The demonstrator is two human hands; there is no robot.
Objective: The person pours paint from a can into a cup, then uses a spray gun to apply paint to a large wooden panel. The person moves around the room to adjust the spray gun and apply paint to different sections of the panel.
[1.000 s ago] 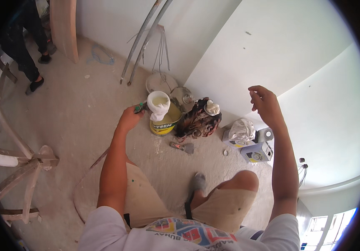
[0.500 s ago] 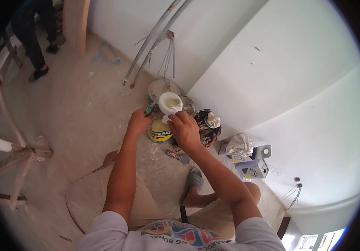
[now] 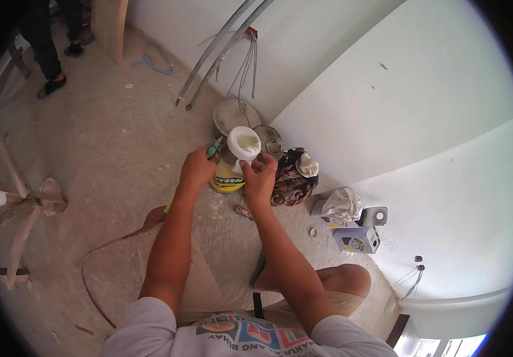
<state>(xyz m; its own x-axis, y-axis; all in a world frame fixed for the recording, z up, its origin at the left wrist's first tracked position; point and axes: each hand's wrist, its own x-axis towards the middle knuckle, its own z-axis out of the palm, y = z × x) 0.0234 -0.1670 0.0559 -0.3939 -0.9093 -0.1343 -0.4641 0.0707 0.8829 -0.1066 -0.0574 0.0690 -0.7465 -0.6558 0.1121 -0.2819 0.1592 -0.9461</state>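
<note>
My left hand (image 3: pixel 198 166) is closed on a dark spray gun with green fittings (image 3: pixel 213 149), which carries a white cup (image 3: pixel 246 138) with pale contents and white cloth over its rim. My right hand (image 3: pixel 259 175) pinches the white cloth (image 3: pixel 238 166) at the cup's lower right side. Beneath the cup stands a yellow bucket (image 3: pixel 226 181). A putty knife (image 3: pixel 242 211) lies on the floor just below, partly behind my right hand.
A patterned cloth bundle (image 3: pixel 292 184), metal cans (image 3: pixel 356 239) and round lids (image 3: pixel 231 112) line the white wall. Two long pipes (image 3: pixel 214 53) lean there beside wires. A wooden frame (image 3: pixel 24 208) stands at left; a person's dark-clad legs (image 3: pixel 48 53) show upper left.
My right hand has come from the right, raised and empty, down to the cup's cloth. My left hand has moved slightly right and up with the gun. The view has shifted a little.
</note>
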